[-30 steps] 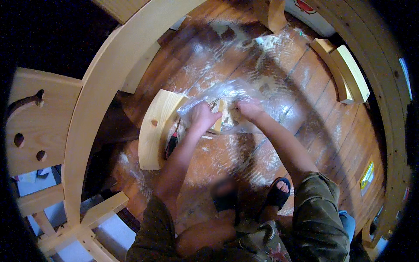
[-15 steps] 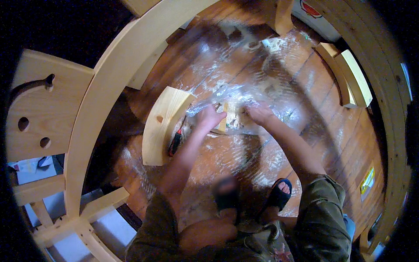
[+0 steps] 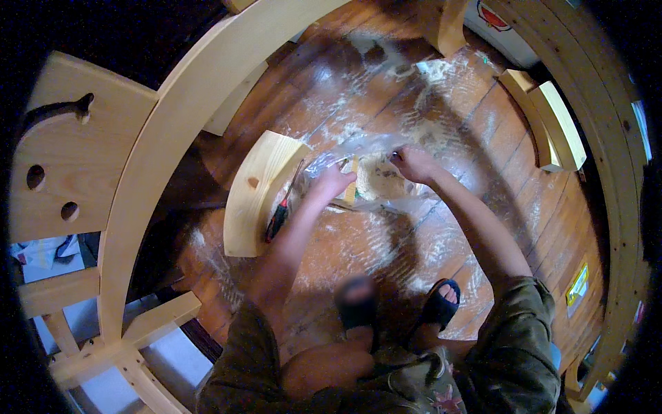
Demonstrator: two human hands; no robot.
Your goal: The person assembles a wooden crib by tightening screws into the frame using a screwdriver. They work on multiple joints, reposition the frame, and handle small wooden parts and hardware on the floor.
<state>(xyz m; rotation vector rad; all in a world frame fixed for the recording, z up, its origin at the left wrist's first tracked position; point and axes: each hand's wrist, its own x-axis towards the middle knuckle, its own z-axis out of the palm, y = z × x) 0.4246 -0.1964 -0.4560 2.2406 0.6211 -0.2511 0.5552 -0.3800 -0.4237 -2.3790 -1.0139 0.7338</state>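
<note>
A clear plastic bag [image 3: 376,143] lies spread low over the dusty floor, its mouth gaping between my hands. Pale sawdust or shavings and a thin wood strip [image 3: 350,186] show within its outline. My left hand [image 3: 334,181] is closed on the bag's left side, thumb beside the strip; its other fingers are partly hidden. Fingers curled, my right hand [image 3: 417,165] pinches the bag's far right edge. Left of my left forearm, a screwdriver [image 3: 278,219] with a red and black handle leans along a curved wooden block [image 3: 258,190].
A large curved wooden frame [image 3: 186,90] arches around me. On the left stands a wooden panel [image 3: 83,152] with cut-out holes. Two curved wood pieces [image 3: 562,127] lie at the right. Whitish dust is scattered across the plank floor [image 3: 386,241], near my sandalled feet [image 3: 441,303].
My right hand has shifted slightly right and up with the bag's edge, and the bag has opened wider, showing more pale material. My left hand stays almost in place.
</note>
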